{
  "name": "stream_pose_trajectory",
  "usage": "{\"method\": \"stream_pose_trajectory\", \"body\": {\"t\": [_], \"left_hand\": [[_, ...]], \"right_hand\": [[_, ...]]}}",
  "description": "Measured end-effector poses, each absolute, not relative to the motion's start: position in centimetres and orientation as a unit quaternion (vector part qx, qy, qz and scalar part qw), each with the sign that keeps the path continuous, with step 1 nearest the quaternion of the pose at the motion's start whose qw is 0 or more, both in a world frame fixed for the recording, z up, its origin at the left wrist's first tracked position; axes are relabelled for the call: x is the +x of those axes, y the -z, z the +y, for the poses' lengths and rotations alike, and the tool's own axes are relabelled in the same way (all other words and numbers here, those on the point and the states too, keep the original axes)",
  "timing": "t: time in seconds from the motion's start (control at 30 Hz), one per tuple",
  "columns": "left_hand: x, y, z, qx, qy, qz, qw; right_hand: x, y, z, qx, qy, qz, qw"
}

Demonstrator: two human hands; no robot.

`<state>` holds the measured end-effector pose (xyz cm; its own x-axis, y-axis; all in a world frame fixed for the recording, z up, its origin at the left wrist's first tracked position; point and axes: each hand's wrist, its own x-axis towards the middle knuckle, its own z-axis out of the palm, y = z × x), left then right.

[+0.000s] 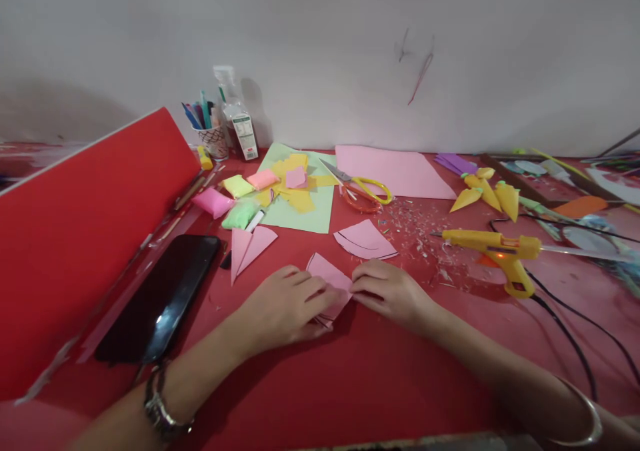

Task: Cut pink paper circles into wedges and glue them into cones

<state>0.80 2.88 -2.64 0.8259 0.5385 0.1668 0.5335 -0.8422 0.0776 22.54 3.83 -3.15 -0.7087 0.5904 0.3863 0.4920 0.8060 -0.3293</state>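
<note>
My left hand (pixel 285 307) and my right hand (pixel 387 291) meet at the middle of the red table (pixel 380 377). Both pinch a small folded piece of pink paper (pixel 330 279) that lies between them. The left fingers press on its left side, the right fingers curl onto its right edge. A folded pink cone shape (pixel 249 247) lies just left of the hands. A cut pink piece (pixel 364 239) lies just beyond them.
A black phone (pixel 163 297) and a red board (pixel 75 231) sit at the left. Scissors (pixel 361 189), coloured papers, foam clay packs, a pen cup (pixel 213 134) and a bottle stand behind. A yellow glue gun (pixel 500 251) with its cable and yellow paper cones (pixel 487 194) lie at the right.
</note>
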Motion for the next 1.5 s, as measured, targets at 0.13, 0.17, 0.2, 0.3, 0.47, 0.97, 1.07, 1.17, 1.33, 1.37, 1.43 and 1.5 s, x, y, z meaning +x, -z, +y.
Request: {"method": "stream_pose_trajectory", "body": {"t": [0.13,0.17,0.2,0.3,0.47,0.97,1.07,1.17,1.33,1.37,1.43,1.5], "left_hand": [[0.8,2.9,2.9,0.959,-0.127,0.255,0.004],[0.8,3.0,3.0,0.956,-0.137,0.261,0.013],[0.8,3.2,3.1,0.950,-0.148,0.274,0.027],[0.8,3.7,3.4,0.920,-0.178,0.337,0.090],[0.7,4.3,3.6,0.892,-0.192,0.383,0.146],[1.4,3.7,3.4,0.835,-0.171,0.490,0.183],[1.5,3.5,3.4,0.829,-0.156,0.504,0.186],[1.6,3.3,3.4,0.825,-0.139,0.513,0.190],[1.7,3.3,3.4,0.830,-0.140,0.511,0.173],[1.7,3.3,3.4,0.831,-0.141,0.511,0.170],[1.6,3.4,3.4,0.829,-0.143,0.513,0.170],[1.6,3.4,3.4,0.825,-0.143,0.519,0.172]], "right_hand": [[22.4,3.0,3.6,-0.288,-0.096,-0.923,0.236],[22.4,2.9,3.5,-0.290,-0.098,-0.923,0.232],[22.4,2.8,3.5,-0.293,-0.100,-0.923,0.227],[22.4,2.6,3.5,-0.311,-0.118,-0.919,0.212],[22.5,2.8,3.7,-0.351,-0.180,-0.897,0.199],[21.4,3.4,3.0,-0.443,-0.191,-0.847,0.224],[21.3,3.4,3.0,-0.446,-0.180,-0.849,0.218],[21.3,3.5,3.0,-0.443,-0.170,-0.853,0.217],[21.4,3.7,3.1,-0.442,-0.159,-0.857,0.214],[21.5,3.7,3.2,-0.440,-0.162,-0.857,0.215],[21.5,3.7,3.2,-0.438,-0.172,-0.855,0.218],[21.6,3.6,3.1,-0.438,-0.177,-0.853,0.222]]}}
